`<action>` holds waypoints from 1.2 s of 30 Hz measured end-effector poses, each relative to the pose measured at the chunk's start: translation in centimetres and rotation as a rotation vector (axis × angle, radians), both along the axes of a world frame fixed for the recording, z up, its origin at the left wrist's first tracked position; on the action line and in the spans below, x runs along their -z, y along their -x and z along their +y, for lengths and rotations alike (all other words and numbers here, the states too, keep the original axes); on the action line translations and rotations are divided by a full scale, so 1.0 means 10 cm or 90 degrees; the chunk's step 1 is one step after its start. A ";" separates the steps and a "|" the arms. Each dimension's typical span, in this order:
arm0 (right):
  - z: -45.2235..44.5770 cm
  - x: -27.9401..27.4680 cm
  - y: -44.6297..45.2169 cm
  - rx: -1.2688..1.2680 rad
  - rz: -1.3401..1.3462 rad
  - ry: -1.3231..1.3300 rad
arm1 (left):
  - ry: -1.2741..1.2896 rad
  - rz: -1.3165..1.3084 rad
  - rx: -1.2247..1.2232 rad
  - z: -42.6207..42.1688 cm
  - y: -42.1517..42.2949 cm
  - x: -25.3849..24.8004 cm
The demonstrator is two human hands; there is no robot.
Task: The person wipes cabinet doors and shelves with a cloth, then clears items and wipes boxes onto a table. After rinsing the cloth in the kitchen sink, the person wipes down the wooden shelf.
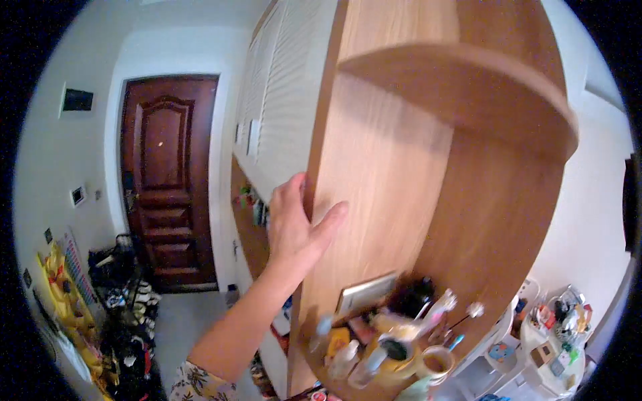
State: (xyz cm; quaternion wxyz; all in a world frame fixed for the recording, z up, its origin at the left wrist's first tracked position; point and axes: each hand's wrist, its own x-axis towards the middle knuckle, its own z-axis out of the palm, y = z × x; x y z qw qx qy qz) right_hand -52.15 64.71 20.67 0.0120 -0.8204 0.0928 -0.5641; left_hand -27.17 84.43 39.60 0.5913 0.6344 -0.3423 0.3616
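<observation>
My left hand (297,224) reaches up from the bottom and takes hold of the vertical front edge of a tall wooden cabinet (374,174). Its thumb lies on the bare inner side panel, while the fingers go round the edge towards the white louvred door (294,87), their tips partly hidden. A rounded shelf (468,87) juts out above and to the right of the hand. Below, the lower shelf holds bottles, a yellow container (396,357), a cup (436,362) and a framed item (366,293). My right hand does not show.
A dark red door (170,180) stands at the back left. Shoes and bags (127,301) line the left wall beside a yellow hanging organizer (67,294). At the lower right is a white table (552,347) covered with small items, near a white chair (501,351).
</observation>
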 end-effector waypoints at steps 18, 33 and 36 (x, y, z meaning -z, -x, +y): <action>-0.18 -1.44 0.48 0.019 -0.023 -0.224 | -0.093 -0.274 -0.068 -0.01 -0.21 -2.00; -0.01 -6.19 0.94 0.379 -0.456 0.512 | -0.008 -0.287 0.021 -0.10 -0.16 -1.79; 0.71 -7.06 -0.14 0.145 -0.693 0.005 | -0.013 -0.273 0.033 -0.09 -0.19 -1.82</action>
